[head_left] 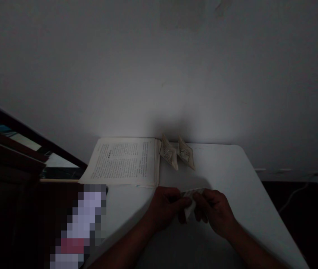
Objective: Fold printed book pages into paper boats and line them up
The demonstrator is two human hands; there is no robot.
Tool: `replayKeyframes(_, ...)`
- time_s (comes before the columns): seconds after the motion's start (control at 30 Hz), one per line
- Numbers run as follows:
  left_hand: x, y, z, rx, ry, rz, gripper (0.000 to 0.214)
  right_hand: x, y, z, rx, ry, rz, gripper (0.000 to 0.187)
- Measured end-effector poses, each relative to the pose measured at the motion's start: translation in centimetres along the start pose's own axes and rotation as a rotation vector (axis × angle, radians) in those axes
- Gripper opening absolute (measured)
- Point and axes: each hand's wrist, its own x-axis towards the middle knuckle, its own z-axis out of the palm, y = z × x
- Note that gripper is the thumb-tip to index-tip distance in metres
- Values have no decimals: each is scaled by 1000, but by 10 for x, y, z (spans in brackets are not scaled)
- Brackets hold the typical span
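Observation:
Between my two hands, above the near part of the white table, is a small piece of folded printed paper. My left hand pinches its left side, thumb on top. My right hand grips the right side with thumb and fingers closed. The fingers hide much of the paper, so its full shape does not show. Beyond my hands stand two paper boats folded from printed sheets, side by side; the right paper boat is slightly apart from the other.
A stack of printed pages lies at the table's back left, against the wall. A pixelated, bright oblong object is at the left edge of the white table. Dark wooden furniture stands at left; a pale cable hangs at right.

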Motion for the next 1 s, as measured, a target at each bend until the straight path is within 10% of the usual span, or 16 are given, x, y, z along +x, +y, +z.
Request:
replayKeyframes(0.53,-3,-1,13,-147,-246,78,26,1,3,1,18,78,-20,38)
replayKeyframes(1.0,-3,-6,8,-2,-126,91,25,2,-6,-1,-227,-34,-109,47)
